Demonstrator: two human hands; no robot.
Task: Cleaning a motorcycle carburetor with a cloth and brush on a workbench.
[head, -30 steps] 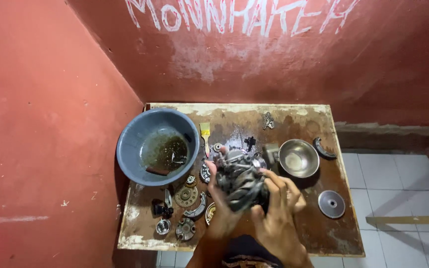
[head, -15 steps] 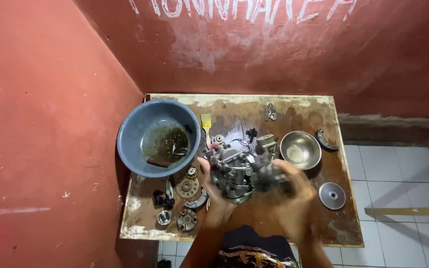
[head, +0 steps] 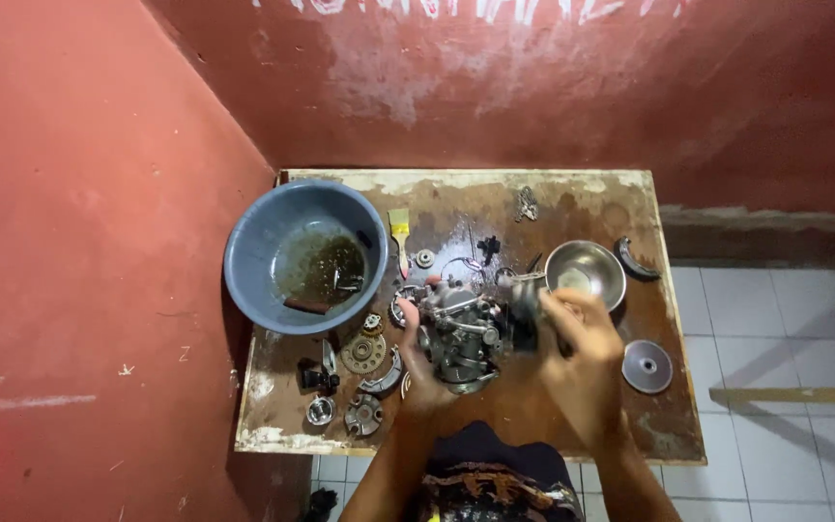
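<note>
A grey metal engine part [head: 463,332] with tubes and fittings is held just above the middle of the stained wooden table [head: 582,208]. My left hand [head: 420,372] grips its lower left side from below. My right hand [head: 580,350] is blurred and holds the part's dark right end, fingers wrapped over it. Both forearms come in from the bottom edge over dark clothing.
A blue basin [head: 305,253] with dirty liquid sits at the table's left. A steel bowl [head: 586,272] stands at the right, a round metal disc [head: 647,366] nearer me. Several small gears [head: 363,353] lie at front left. A yellow brush [head: 399,235] lies beside the basin. Red walls surround.
The engine part has been lifted and turned between my hands, and my right hand has shifted to its right end. The camera view has dropped slightly.
</note>
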